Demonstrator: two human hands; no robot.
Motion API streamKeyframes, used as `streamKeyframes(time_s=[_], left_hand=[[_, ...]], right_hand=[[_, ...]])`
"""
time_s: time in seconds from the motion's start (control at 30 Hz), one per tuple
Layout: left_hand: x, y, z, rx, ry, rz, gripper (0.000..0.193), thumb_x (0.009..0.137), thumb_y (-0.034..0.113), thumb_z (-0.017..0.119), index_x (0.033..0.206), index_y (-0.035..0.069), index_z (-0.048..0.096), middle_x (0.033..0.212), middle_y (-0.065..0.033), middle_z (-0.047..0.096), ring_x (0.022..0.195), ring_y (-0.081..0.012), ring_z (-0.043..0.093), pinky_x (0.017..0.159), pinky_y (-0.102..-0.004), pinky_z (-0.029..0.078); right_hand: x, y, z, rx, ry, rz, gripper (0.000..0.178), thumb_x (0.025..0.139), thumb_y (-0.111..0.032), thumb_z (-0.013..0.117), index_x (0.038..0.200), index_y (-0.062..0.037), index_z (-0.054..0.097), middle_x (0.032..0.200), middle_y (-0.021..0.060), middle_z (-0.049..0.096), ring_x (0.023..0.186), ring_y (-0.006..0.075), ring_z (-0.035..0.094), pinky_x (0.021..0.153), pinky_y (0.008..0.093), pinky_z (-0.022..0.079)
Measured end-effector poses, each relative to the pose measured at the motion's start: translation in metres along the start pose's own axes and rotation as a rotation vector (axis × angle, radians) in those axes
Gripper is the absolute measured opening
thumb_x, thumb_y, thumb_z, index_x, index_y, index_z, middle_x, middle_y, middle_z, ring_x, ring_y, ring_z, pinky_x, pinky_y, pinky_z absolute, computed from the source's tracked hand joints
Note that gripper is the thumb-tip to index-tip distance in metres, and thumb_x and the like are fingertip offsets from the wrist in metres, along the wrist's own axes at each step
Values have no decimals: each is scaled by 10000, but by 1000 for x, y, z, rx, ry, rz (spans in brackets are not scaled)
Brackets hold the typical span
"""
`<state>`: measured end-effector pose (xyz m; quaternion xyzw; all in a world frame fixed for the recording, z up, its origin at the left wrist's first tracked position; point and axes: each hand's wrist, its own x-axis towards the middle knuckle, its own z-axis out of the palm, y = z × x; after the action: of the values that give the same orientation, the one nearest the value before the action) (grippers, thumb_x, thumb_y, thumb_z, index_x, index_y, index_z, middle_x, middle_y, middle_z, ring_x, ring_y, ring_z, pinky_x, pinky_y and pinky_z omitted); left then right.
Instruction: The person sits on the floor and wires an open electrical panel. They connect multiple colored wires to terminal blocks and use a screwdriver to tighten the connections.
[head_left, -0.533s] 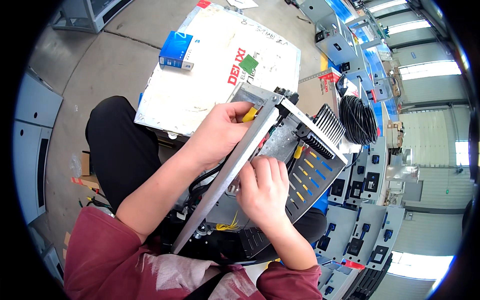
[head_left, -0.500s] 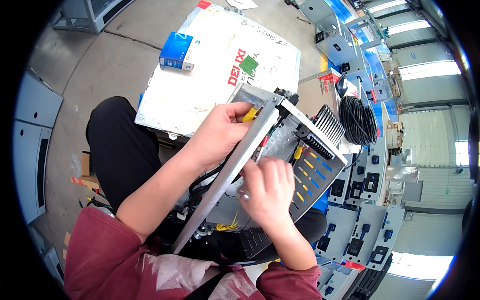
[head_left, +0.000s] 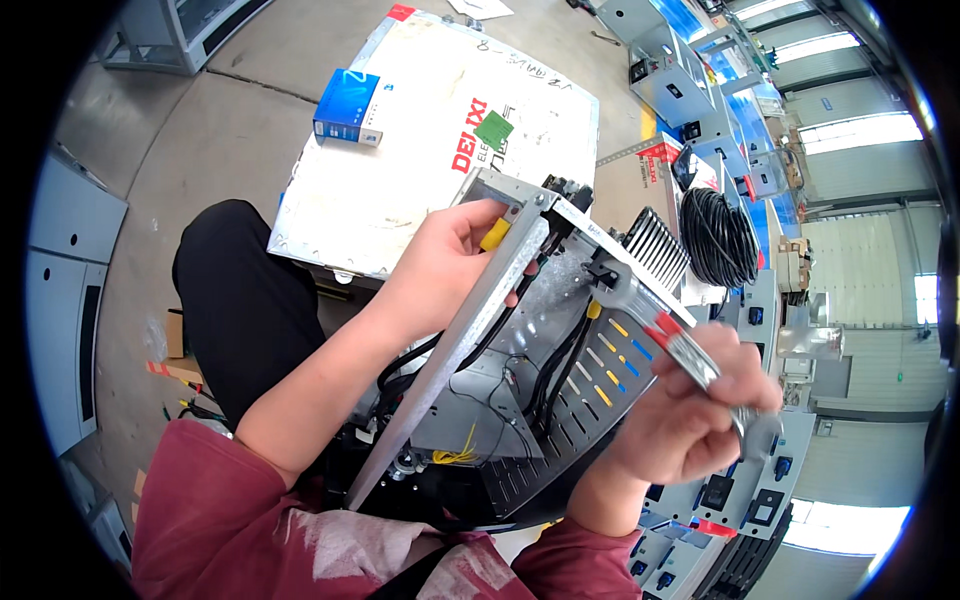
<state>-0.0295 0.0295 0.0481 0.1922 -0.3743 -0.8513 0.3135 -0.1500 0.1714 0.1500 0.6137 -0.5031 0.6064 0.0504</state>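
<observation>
- Wrench [head_left: 668, 340]: metal, with a red band near mid-shank. Long axis runs diagonally, from lower right in the fist up to the upper left. Its head points up-left and meets a black fitting [head_left: 600, 272] on the panel's upper edge; whether the head grips it cannot be told.
- Right hand [head_left: 695, 405]: fingers curled shut around the lower shank of the wrench, which sticks out at both ends of the fist.
- Metal panel [head_left: 560, 390]: grey perforated chassis resting on the person's lap, tilted, carrying black cables [head_left: 548, 375], yellow and blue tags and a thin yellow wire bundle near its lower edge.
- Angle rail [head_left: 455, 350]: long galvanised strip along the panel's left side, running from lower left to upper right.
- Left hand [head_left: 445, 265]: clamped on the upper end of the rail, thumb and fingers around it, a yellow-capped piece [head_left: 494, 234] at the fingertips. The two hands are well apart.
- Finned grey block [head_left: 655, 245]: just past the panel's upper right corner.
- Black cable coil [head_left: 718, 238]: on the floor, beside the finned block.
- White flat carton [head_left: 430, 140]: beyond the panel, with a small blue box [head_left: 348, 106] and a green label [head_left: 493, 130] on top.
- Grey cabinets [head_left: 690, 75]: in rows at upper right.
</observation>
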Motion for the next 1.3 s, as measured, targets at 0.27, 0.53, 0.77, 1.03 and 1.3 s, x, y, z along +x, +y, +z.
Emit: streamKeyframes(time_s=[0.27,0.53,0.77,1.03,1.3], left_hand=[[7,-2,-1,176,35,32,201,990,160,739,1025,-37,712,777,-65,689,627,-95,660,527,-234,523],[16,4,11,416,198,-16,255,1060,226,633,970,-11,651,701,-71,641,491,-120,592,404,-236,388],[14,4,16,332,151,47,125,996,108,673,969,-15,675,739,-72,656,545,-130,613,460,-238,441],[14,-4,26,275,298,78,158,1011,186,688,930,50,700,688,-47,674,550,-96,616,485,-225,456],[10,-3,12,454,239,100,257,1021,241,692,892,20,667,737,-66,665,600,-116,630,493,-242,448]], right_hand=[[-43,4,-35,-44,40,47,239,1044,-254,670,980,-101,497,754,25,553,644,165,535,620,316,426],[-69,15,-38,5,-243,30,316,667,27,775,937,-74,647,750,56,589,674,271,609,617,375,479],[-76,20,-43,61,-280,0,381,710,4,814,1026,-63,613,748,66,580,621,276,557,580,377,434],[-85,17,-52,120,-258,44,353,724,18,808,1013,-51,617,753,71,580,624,290,557,590,376,439],[-109,19,-64,212,-27,142,184,888,-15,714,1017,-18,582,753,89,587,650,262,589,609,357,475]])
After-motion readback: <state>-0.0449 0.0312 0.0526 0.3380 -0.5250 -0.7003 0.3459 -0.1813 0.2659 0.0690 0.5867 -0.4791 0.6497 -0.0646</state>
